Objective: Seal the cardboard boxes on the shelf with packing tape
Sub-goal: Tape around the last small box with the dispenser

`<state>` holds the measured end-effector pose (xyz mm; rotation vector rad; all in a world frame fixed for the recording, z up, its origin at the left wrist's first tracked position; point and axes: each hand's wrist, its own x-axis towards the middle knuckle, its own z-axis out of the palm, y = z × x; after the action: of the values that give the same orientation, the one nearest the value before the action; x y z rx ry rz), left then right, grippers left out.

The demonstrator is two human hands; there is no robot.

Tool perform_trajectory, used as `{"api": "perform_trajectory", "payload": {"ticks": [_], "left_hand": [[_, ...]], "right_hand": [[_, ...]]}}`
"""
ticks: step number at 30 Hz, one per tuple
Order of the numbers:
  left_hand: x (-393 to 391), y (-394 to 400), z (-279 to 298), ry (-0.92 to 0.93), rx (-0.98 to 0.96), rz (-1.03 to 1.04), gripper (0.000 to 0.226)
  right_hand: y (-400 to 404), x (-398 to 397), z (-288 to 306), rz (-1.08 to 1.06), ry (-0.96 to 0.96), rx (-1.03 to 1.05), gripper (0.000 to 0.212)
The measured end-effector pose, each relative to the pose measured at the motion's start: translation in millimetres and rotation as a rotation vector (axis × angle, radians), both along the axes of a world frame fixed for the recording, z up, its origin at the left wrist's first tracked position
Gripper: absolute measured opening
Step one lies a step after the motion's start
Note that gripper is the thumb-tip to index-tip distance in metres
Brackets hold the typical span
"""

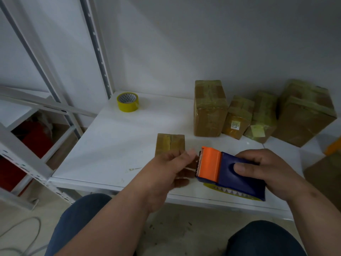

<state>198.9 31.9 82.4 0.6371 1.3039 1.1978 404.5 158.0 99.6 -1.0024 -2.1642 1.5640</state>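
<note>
White shelf (110, 145); right hand (265, 172) gripping tape dispenser (228, 172), left hand (171, 163) grip blurred, unclear.

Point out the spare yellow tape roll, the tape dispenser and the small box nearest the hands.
spare yellow tape roll (127, 104), head view, outer side wall.
tape dispenser (238, 174), head view, blue body.
small box (170, 143), head view, taped top.

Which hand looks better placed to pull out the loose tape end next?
Probably the left hand: its fingertips sit right at the orange cutter end of the tape dispenser. The right hand is busy gripping the dispenser's blue body.
</note>
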Motion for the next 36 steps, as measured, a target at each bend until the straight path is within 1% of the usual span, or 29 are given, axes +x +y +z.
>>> {"api": "perform_trajectory", "payload": {"ticks": [1,2,5,7,9,11,14,16,17,19,21,22,23,25,27,28,31,34,36], "left_hand": [[0.6,-1.8,-1.8,-0.089,0.002,-0.032,0.051],[1.2,-3.0,-3.3,-0.171,0.001,-0.052,0.05],[2.4,-7.1,-9.2,-0.403,0.019,-0.092,0.042],[3.9,-9.5,-13.2,-0.524,0.043,-0.1,0.043],[5.5,-11.8,-15.0,-0.594,0.049,-0.08,0.048],[5.4,-13.5,-15.0,-0.609,0.041,-0.056,0.046],[0.9,-14.1,-12.9,-0.57,0.033,-0.018,0.025],[-4.1,-14.1,-12.5,-0.523,0.025,-0.02,0.02],[-7.3,-13.9,-12.8,-0.507,0.012,-0.028,0.025],[-13.9,-13.9,-14.5,-0.504,-0.022,-0.047,0.042],[-17.0,-14.1,-13.4,-0.468,-0.05,-0.054,0.053],[-16.7,-14.0,-12.3,-0.417,-0.063,-0.047,0.054],[-15.6,-13.7,-10.8,-0.341,-0.077,-0.031,0.051],[-12.6,-13.1,-9.4,-0.177,-0.078,0.003,0.034],[-10.5,-11.5,-9.6,-0.076,-0.065,0.057,0.012],[-10.3,-10.8,-10.1,-0.024,-0.06,0.086,0.008],[-13.9,-7.1,-11.3,0.153,-0.053,0.155,0.014],[-17.8,-3.7,-8.4,0.199,-0.035,0.196,0.014],[-20.7,-1.1,-5.8,0.207,-0.028,0.223,0.014]], "right_hand": [[-1.6,-1.1,0.6,0.011,0.005,-0.008,0.053],[-2.7,-1.8,0.6,0.022,0.014,-0.021,0.055],[-6.2,-3.5,-1.4,0.023,0.035,-0.074,0.075],[-8.1,-5.1,-3.7,0.03,0.044,-0.096,0.077],[-10.1,-6.5,-4.9,0.032,0.056,-0.115,0.078],[-11.2,-6.7,-5.2,0.033,0.064,-0.132,0.078],[-11.1,-5.6,-4.0,0.026,0.069,-0.141,0.078],[-10.6,-5.9,-2.1,0.027,0.062,-0.121,0.076],[-10.7,-6.2,-0.7,0.028,0.054,-0.104,0.076],[-10.4,-6.9,2.4,0.028,0.034,-0.072,0.075],[-10.1,-7.8,4.8,0.041,0.005,-0.027,0.074],[-9.8,-8.3,5.2,0.048,-0.011,-0.006,0.073],[-9.6,-8.8,5.4,0.051,-0.025,0.01,0.072],[-9.4,-9.8,5.1,0.057,-0.055,0.036,0.072],[-9.0,-11.1,5.1,0.069,-0.089,0.067,0.071],[-8.2,-11.8,5.0,0.074,-0.11,0.089,0.07],[-6.7,-16.2,6.6,0.095,-0.187,0.155,0.057],[-4.9,-21.5,8.9,0.121,-0.216,0.166,0.042],[-1.3,-23.1,12.5,0.134,-0.215,0.164,0.042]]}}
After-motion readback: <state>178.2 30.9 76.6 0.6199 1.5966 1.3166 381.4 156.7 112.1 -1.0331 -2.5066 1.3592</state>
